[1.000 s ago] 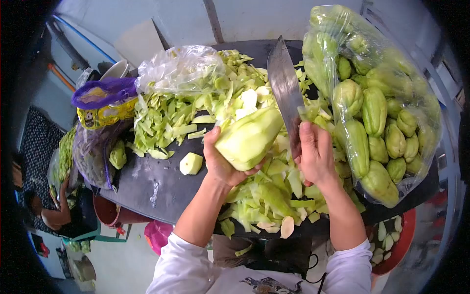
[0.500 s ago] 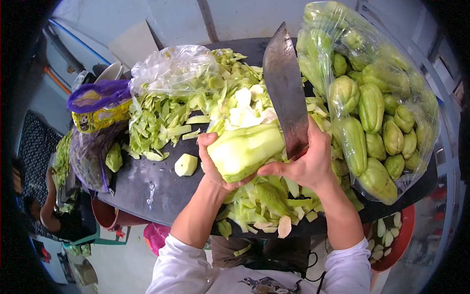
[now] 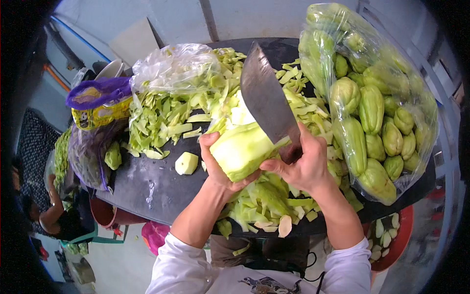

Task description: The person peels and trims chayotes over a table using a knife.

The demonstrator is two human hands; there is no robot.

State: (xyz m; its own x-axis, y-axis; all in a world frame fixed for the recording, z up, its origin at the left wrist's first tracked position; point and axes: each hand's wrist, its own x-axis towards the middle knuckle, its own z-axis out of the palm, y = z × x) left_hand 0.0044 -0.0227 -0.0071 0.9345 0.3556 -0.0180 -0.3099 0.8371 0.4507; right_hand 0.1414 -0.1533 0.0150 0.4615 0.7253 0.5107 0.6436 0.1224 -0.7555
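Note:
My left hand point(image 3: 219, 161) is closed around the left end of a large, pale green peeled chayote point(image 3: 240, 149). In my right hand point(image 3: 306, 164) is a wide-bladed knife point(image 3: 268, 98), its dark blade pointing up and to the left. The blade lies against the chayote's right end, where a thin strip of flesh point(image 3: 282, 142) sticks out. My right thumb touches the chayote's lower side. Beneath both hands lies a heap of green peelings point(image 3: 267, 203). Left of my left hand, a cut pale chunk point(image 3: 186, 163) rests on the table.
On the right, a clear plastic bag point(image 3: 382, 112) holds several unpeeled chayotes. Peelings point(image 3: 164, 120) and another plastic bag point(image 3: 174, 66) cover the dark table point(image 3: 142, 183) at left. A purple net bag point(image 3: 90, 152) stands there. Below right is a red bucket point(image 3: 405, 240); another person point(image 3: 54, 215) is at far left.
The knife has tilted left and moved down, its blade now against the chayote's right end. A strip has lifted there. My left hand keeps its hold.

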